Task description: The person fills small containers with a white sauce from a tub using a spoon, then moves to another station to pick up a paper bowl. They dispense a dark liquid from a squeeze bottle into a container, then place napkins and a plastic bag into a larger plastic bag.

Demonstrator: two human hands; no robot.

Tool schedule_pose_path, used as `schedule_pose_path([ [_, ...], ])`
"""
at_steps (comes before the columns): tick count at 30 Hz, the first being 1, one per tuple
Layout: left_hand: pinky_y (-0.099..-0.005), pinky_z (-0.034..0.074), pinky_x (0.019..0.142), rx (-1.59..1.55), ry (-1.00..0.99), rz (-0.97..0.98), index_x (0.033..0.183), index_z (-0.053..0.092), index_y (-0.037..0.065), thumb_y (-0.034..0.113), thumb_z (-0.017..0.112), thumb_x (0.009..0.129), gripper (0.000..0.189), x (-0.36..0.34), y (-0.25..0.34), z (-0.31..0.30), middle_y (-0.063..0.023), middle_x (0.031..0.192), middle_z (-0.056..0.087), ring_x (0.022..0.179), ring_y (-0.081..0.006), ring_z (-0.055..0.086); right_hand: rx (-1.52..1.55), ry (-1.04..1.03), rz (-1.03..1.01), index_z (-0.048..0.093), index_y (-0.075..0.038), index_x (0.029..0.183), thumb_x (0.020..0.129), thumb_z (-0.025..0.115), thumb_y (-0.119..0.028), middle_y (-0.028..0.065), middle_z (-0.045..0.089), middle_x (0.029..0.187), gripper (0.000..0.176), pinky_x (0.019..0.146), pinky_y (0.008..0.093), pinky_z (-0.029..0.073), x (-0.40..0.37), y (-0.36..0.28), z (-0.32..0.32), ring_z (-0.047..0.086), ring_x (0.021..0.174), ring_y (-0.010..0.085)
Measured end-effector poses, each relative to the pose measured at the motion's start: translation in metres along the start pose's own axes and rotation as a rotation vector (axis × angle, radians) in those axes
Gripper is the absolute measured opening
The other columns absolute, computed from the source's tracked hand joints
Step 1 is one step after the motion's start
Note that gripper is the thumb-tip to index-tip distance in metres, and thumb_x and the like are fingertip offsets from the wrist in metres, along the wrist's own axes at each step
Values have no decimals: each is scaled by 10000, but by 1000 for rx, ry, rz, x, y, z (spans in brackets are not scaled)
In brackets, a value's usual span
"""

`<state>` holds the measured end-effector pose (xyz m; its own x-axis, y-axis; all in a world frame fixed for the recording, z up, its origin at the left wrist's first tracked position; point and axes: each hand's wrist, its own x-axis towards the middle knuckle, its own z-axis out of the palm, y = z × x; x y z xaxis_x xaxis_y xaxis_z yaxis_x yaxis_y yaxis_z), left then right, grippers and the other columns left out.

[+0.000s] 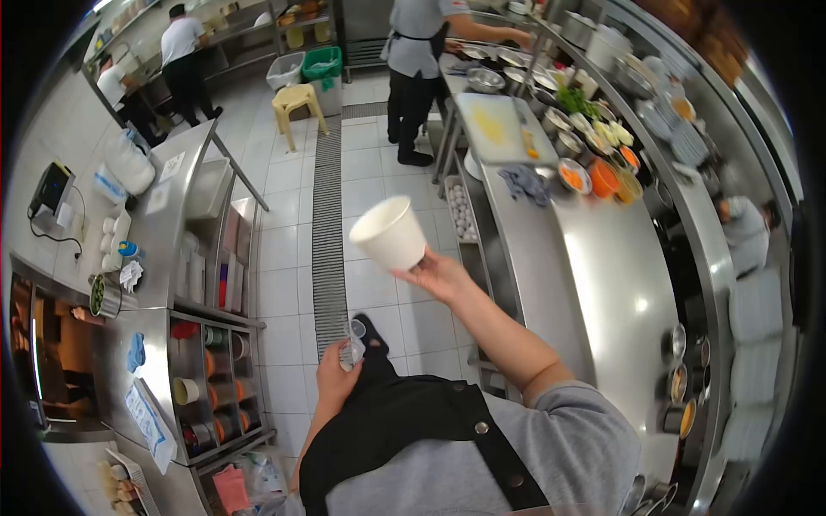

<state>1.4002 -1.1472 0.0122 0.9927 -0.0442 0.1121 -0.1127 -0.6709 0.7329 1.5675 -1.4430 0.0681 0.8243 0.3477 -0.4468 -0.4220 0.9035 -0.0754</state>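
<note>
A white, empty-looking tub [391, 234] is held up in front of the body over the tiled floor. My right hand [437, 273] grips it from below, its open rim tilted to the left. Lower down, near my leg, my left hand [337, 376] has its fingers closed round small clear plastic cups [354, 340]. The two hands are well apart.
On the right runs a steel counter [551, 258] with a cutting board [495, 129], a grey cloth [523, 183] and bowls of food. A steel table [163, 258] stands left. Ahead are a co-worker [419, 69], a yellow stool [297, 101] and bins.
</note>
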Motion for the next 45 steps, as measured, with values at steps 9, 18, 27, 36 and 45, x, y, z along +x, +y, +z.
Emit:
schedule_pose_path([
  [9,-450,549,854,43,-26,39,1236,597,83,181,823,775,522,272,-66,-24,-138,1161,667,1051,-378,664,58,-35,-524,371,-43,1474,1121,358,-257,129,408,1500,413,1149,748,330,197,-178,123,349,1465,367],
  [18,-403,536,822,43,-28,173,1232,616,48,147,830,772,517,547,-58,-26,-166,1134,684,1028,-357,675,157,-128,-825,415,-28,1475,1111,384,-217,146,457,1534,412,1202,700,281,236,-301,134,380,1459,372],
  [27,-421,538,908,-10,-127,137,1215,624,41,173,844,774,511,739,-19,89,-159,1146,694,1072,-365,674,18,-553,-1058,336,-33,1546,1108,368,-205,186,289,1651,472,1232,680,196,268,-510,149,250,1533,381],
  [36,-417,540,890,37,-189,138,1203,628,51,152,864,733,535,927,38,165,-151,1127,693,1051,-358,674,235,-180,-1036,414,-44,1496,1113,360,-251,177,427,1575,438,1202,693,279,431,-686,173,394,1459,393],
  [45,-415,534,881,70,-133,-16,1204,626,41,155,852,751,519,998,37,179,-160,1129,690,1050,-353,674,183,-275,-1278,379,-54,1507,1113,382,-252,122,337,1603,441,1203,706,262,565,-892,254,303,1490,388],
])
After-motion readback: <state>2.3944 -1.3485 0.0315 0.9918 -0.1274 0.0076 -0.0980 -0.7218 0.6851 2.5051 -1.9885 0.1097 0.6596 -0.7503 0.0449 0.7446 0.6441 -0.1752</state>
